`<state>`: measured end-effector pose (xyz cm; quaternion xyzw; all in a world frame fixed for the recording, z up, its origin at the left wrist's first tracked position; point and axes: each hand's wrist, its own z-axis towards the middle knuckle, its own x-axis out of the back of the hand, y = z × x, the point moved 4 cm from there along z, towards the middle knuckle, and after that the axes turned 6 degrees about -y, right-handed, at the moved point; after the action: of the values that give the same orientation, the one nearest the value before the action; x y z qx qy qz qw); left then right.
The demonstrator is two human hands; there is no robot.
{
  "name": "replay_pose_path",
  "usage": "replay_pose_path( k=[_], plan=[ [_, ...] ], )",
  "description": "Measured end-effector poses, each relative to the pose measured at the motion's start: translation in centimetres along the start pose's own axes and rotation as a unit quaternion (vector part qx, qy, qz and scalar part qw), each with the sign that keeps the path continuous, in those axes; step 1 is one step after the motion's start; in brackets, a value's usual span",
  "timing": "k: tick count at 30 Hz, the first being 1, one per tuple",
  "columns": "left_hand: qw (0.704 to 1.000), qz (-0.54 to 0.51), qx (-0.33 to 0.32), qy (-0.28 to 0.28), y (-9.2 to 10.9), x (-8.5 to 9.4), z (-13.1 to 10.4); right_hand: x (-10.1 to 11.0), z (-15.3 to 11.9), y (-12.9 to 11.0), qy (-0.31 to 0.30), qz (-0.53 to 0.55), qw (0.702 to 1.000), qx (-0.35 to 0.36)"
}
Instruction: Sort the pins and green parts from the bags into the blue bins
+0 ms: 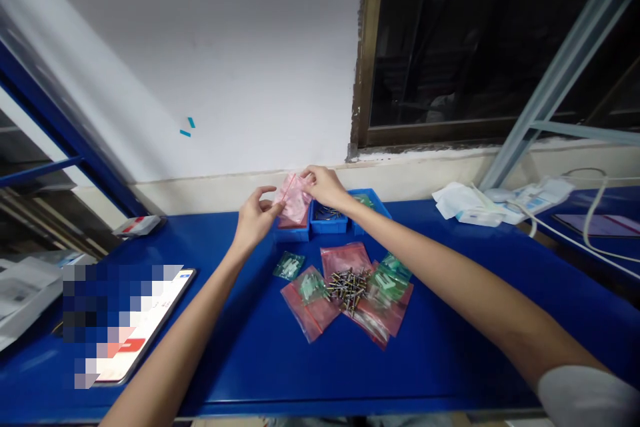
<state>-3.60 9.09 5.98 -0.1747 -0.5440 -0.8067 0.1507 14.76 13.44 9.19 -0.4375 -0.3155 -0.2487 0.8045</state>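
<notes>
Over the left blue bin (293, 235), a pink zip bag (294, 200) is pinched between my left hand (259, 213) at its left edge and my right hand (324, 185) at its upper right. The fingers of both hands are closed on it. Dark thin items lie in the middle blue bin (329, 223), and green bags show in the right bin (383, 203), partly behind my right forearm. Nearer on the table, a pile of metal screw-like parts (350, 288) rests on pink bags (345, 257), with small green bags (289, 265) around it.
A lit tablet (150, 333), partly pixelated, lies on the blue table (225, 373) at left. White papers and packets (470, 205) with cables are at right. Metal frames rise at both sides, before a wall and dark window.
</notes>
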Motion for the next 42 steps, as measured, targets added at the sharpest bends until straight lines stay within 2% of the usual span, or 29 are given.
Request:
replay_pose_path(
  k=[2, 4, 7, 9, 11, 14, 16, 19, 24, 28, 31, 34, 38, 42],
  plan=[
    [0.995, 0.097, 0.002, -0.004, -1.3, 0.0, 0.3, -1.2, 0.5, 0.3, -0.014, -0.037, 0.999, 0.007],
    [0.984, 0.179, -0.018, -0.006, -2.4, -0.5, 0.2, -1.6, 0.0, 0.9, -0.020, -0.058, 0.998, 0.020],
    [0.969, 0.234, -0.077, 0.032, -2.7, -0.6, -0.1, -0.5, -2.3, 2.2, -0.046, -0.089, 0.994, 0.043],
    [0.964, 0.241, -0.108, 0.028, -2.6, -0.2, -0.2, 1.0, -4.4, 3.2, -0.064, -0.106, 0.991, 0.050],
    [0.959, 0.246, -0.131, -0.046, -2.4, 0.0, -0.3, 2.6, -6.6, 4.1, -0.074, -0.123, 0.988, 0.053],
    [0.937, 0.262, -0.154, -0.172, -2.3, -0.3, -0.8, 3.7, -9.8, 5.3, -0.103, -0.180, 0.976, 0.062],
    [0.923, 0.285, -0.165, -0.200, -2.3, -0.7, -1.1, 3.7, -11.6, 5.9, -0.095, -0.178, 0.977, 0.070],
    [0.903, 0.337, -0.177, -0.199, -2.3, -1.8, -1.6, 3.1, -13.3, 6.4, -0.055, -0.151, 0.983, 0.084],
    [0.899, 0.372, -0.198, -0.120, -0.9, -2.7, -2.6, 2.3, -13.5, 6.6, -0.053, -0.097, 0.988, 0.108],
    [0.909, 0.345, -0.192, -0.131, -0.1, -4.1, -3.3, 2.2, -12.9, 6.7, -0.058, -0.095, 0.988, 0.106],
    [0.922, 0.323, -0.181, -0.115, 0.0, -5.3, -3.4, 2.0, -12.5, 6.7, -0.066, -0.093, 0.987, 0.114],
    [0.925, 0.302, -0.195, -0.124, -0.2, -6.2, -3.2, 1.9, -12.3, 6.9, -0.065, -0.089, 0.987, 0.118],
    [0.930, 0.269, -0.208, -0.139, -0.6, -6.4, -2.7, 1.8, -12.3, 6.9, -0.054, -0.089, 0.988, 0.115],
    [0.941, 0.230, -0.212, -0.129, -0.8, -6.3, -2.8, 2.1, -12.8, 6.5, -0.048, -0.074, 0.989, 0.117]
  ],
)
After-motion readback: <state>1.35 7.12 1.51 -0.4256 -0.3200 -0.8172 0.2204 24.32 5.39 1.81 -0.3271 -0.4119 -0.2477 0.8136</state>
